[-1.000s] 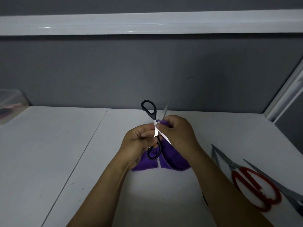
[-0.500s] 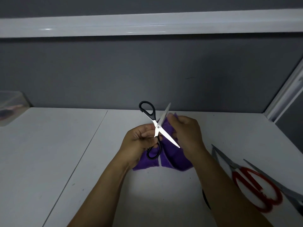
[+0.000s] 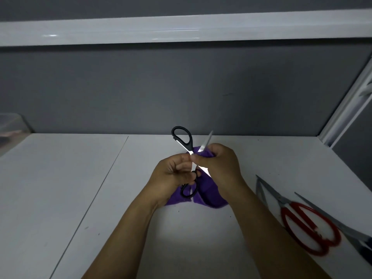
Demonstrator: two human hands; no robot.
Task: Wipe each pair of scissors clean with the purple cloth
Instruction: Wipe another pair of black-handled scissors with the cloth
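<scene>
Since half a second ago the right hand [image 3: 221, 168] has slid the purple cloth [image 3: 209, 196] back to the pivot of the black scissors [image 3: 182, 137], apparently pinching one blade through it. The left hand [image 3: 173, 174] grips the lower handle, all held left of the red scissors [image 3: 308, 228] lying on the table [image 3: 80, 178].

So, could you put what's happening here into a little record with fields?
Left hand: grips the lower handle of the open black-handled steel scissors
Right hand: pinches the purple cloth against one blade
Waiting: red-handled scissors and a partly visible third pair, lying on the white table, right side
</scene>
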